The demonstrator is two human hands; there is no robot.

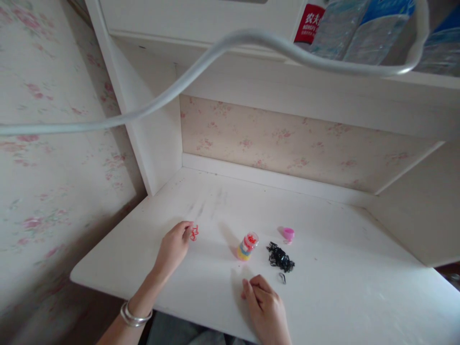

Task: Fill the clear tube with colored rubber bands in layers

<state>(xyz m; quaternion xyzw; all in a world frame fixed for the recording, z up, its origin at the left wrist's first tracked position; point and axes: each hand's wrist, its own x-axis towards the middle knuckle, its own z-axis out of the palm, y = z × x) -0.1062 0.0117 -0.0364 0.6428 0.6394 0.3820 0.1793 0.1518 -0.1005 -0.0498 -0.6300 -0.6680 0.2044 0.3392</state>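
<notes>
My left hand [174, 247] is closed in a pinch over the left part of the desk, with a few thin red rubber bands [194, 233] at its fingertips. A small clear jar [247, 247] stands open between my hands, layered with coloured bands and red ones on top. My right hand [266, 306] is curled, thumb against the fingers, near the desk's front edge; whatever it may hold is hidden. Just beyond it lies a loose pile of black rubber bands [280, 258], with a single dark band [282, 278] apart from the pile. A pink cap [288, 233] sits behind the pile.
The white desk [341, 287] has side panels and a back ledge. A thick white cable [247, 36] crosses the upper view close to the camera. Wrapped water bottles [359, 28] sit on the shelf above. Flowered wallpaper [53, 191] covers the left wall.
</notes>
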